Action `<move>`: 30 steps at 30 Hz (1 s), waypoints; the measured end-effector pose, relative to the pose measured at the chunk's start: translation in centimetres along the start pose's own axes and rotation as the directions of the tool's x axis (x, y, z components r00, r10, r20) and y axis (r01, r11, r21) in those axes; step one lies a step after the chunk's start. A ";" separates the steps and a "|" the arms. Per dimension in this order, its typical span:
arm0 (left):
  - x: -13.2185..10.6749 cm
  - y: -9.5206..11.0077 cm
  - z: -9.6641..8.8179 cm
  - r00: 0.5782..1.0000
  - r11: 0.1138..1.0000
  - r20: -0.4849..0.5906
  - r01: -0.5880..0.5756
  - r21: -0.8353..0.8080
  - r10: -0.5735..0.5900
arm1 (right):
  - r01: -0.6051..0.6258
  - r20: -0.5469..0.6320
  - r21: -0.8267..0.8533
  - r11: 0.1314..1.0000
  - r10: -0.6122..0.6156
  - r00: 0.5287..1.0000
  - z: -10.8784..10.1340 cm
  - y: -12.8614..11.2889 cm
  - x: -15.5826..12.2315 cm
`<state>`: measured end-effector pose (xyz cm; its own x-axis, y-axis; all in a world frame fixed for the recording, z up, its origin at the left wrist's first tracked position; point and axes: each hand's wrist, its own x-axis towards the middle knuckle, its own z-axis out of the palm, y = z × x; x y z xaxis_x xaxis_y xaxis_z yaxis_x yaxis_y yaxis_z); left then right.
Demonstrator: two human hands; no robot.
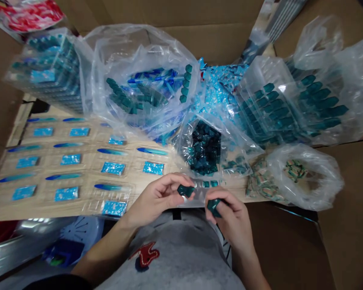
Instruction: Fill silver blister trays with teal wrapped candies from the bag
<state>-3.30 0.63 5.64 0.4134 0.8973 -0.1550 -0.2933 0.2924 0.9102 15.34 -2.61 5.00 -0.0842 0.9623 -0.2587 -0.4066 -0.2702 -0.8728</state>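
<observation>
My left hand [159,196] pinches a small dark teal plastic piece [185,190] between thumb and fingers, close to my body. My right hand [231,219] is curled round another teal piece [214,205] just to the right. Both hands hover over a clear plastic blister tray [199,193] at the near edge of the wooden board. Two teal pieces [210,184] sit in that tray. Directly behind it an open clear bag [204,147] holds several loose teal pieces.
Clear blister trays [69,161] with blue packets and blue blades cover the board on the left. Bags of teal and blue parts [145,88] stand behind, stacked trays [275,108] to the right. A bag of small wrapped items [293,171] lies at right. Cardboard walls surround everything.
</observation>
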 end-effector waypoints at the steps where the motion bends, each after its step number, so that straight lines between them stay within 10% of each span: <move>1: -0.1 -0.2 0.1 1.000 1.000 -0.018 -0.014 0.017 0.014 | 0.031 0.037 -0.100 0.994 -0.027 0.999 0.1 0.2 -0.3; 11: -2.5 -1.4 -0.9 0.974 0.912 -0.067 0.226 0.342 -0.217 | 0.332 0.304 -0.533 0.778 -0.190 0.933 0.3 2.8 -0.9; 19: -2.1 -5.3 -0.7 0.956 0.868 -0.165 0.289 0.403 -0.242 | -0.312 0.089 -0.208 0.927 0.335 0.938 -1.8 6.5 -1.5; 24: -0.9 -6.4 0.1 0.996 0.813 -0.048 0.085 0.576 -0.070 | -0.384 0.041 0.001 0.923 0.384 0.923 -3.2 6.4 -1.8; 30: 0.5 -9.2 0.6 0.958 0.467 0.090 -0.214 0.858 0.274 | -0.314 -0.187 -0.072 0.947 0.296 0.937 -5.0 5.9 -1.8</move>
<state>0.13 -1.75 -2.55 0.3936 0.9093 0.1352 0.5137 -0.3395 0.7879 17.68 -6.08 -1.74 -0.0291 0.8152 -0.5785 -0.2934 -0.5602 -0.7747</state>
